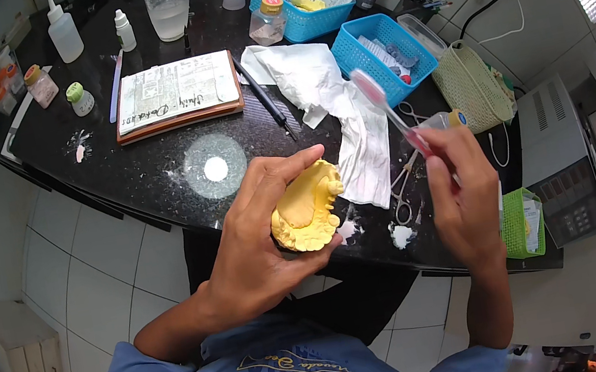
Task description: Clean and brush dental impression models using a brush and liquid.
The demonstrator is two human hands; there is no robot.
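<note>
Black, glossy, speckled worktop (142,161): one, the ground for all else on the bench.
Blue perforated plastic baskets: two, at the rear right; nearer one (349,61) and farther one (317,25), both with small contents.
White crumpled sheet, paper or cloth (368,162): one, lying lengthwise from the baskets toward the near edge.
Left hand (243,235): curved around a cast, forefinger along its top, thumb at its lower edge.
Right hand (465,184): fingers narrowed on a brush handle, raised at the right of the sheet.
Yellow, plaster-like dental cast (301,205): one, held in the left hand over the near edge of the worktop, its arch and tooth forms exposed.
Pink-headed, toothbrush-shaped brush with a pale and pink handle (374,90): one, in the right hand, head upward and well apart from the cast; bristles not clear.
White powder patch (402,235): one, on the worktop near the front edge.
Handling note, a judgement: support the cast by its base, with fingertips off the tooth forms; thin edges may chip. Light, short strokes would suit, with the brush head laid flat and the cast turned to expose each recess. Keep both clear of the powder.
</note>
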